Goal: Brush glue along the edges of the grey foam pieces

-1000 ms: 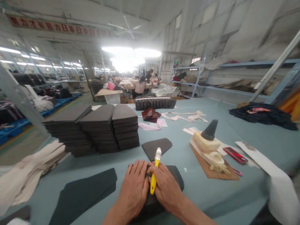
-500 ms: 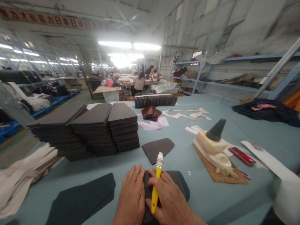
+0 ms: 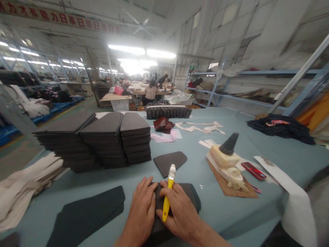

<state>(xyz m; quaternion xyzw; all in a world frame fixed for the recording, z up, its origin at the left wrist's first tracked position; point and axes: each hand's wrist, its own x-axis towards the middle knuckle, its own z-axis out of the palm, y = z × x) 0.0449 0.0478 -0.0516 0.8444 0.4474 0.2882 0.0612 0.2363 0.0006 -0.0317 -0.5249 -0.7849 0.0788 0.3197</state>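
Between thumb and fingers my right hand point(image 3: 178, 206) holds a yellow-handled brush point(image 3: 167, 199), its bristle end pointing up and caked with white. The same hand rests on a dark, flat panel stack point(image 3: 191, 195) at the table's near edge. Beside it my left hand point(image 3: 143, 204) lies flat on that stack, fingers stretched forward, holding nothing. Just beyond the hands lies a single dark grey panel point(image 3: 171, 161). To the left are dark green fabric pieces point(image 3: 89, 212), overlapping one another.
Tall stacks of dark panels point(image 3: 108, 140) stand at the left. On the right, a brown board point(image 3: 221, 181) bears a cream block with a black cone; a red box cutter point(image 3: 254, 171) lies beside it. Pale cloth point(image 3: 23, 192) hangs at the left edge. A person point(image 3: 149, 92) works farther back.
The camera view has shifted slightly, so things on the right appear farther left. Both hands stay on the stack, and the right one still grips the brush.
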